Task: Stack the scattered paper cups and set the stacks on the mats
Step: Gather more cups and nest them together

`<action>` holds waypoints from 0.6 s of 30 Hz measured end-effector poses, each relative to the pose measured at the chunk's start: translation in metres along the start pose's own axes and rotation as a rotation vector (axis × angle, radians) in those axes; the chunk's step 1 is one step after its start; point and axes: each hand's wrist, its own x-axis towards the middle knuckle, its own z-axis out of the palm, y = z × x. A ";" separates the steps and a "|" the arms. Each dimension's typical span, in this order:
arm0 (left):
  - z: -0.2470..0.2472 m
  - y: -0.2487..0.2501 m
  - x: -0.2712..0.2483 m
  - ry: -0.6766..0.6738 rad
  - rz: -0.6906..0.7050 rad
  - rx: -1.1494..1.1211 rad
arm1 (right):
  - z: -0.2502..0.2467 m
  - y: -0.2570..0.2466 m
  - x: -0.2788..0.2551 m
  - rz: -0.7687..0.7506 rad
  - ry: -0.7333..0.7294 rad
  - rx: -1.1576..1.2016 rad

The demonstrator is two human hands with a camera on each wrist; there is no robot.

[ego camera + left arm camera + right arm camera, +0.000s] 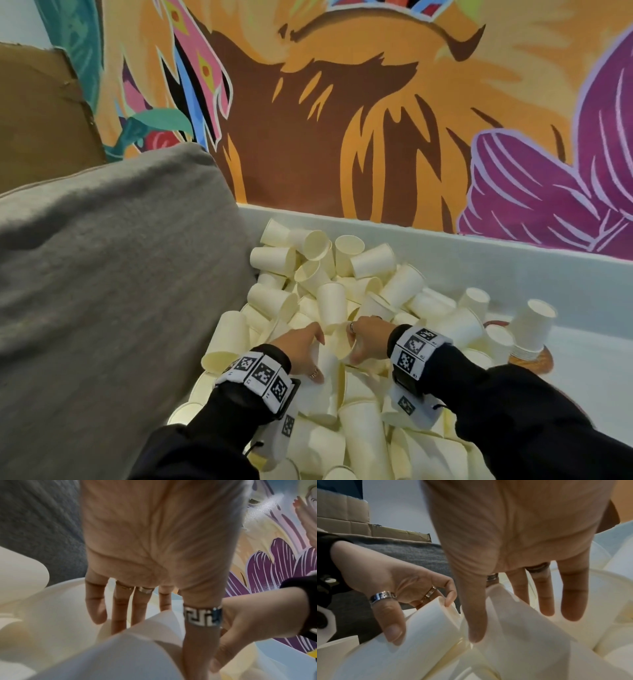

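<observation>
A heap of cream paper cups (329,284) lies on the pale table (582,370), most of them on their sides. My left hand (317,356) grips one cup (325,377) between thumb and fingers. My right hand (354,346) holds a second cup (342,342) right beside it, and the two cups meet at their mouths. In the left wrist view the ringed thumb (202,628) presses on the cup (133,655). In the right wrist view the right thumb (474,622) and fingers (573,601) straddle a cup (530,642). A finished stack (529,329) stands on an orange mat (543,365).
A grey cushion (120,274) bounds the heap on the left, with a cardboard box (37,113) behind it. The painted wall (376,120) rises directly behind the table. Loose cups also lie under both forearms near the front edge.
</observation>
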 end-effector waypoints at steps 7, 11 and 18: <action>-0.008 0.009 -0.001 0.153 0.052 -0.119 | -0.011 0.008 -0.009 -0.051 0.173 0.140; -0.019 0.013 -0.003 0.256 0.072 -0.193 | -0.029 0.009 -0.021 -0.076 0.303 0.286; -0.045 0.020 -0.008 0.481 0.136 -0.355 | -0.058 0.014 -0.048 -0.162 0.669 0.651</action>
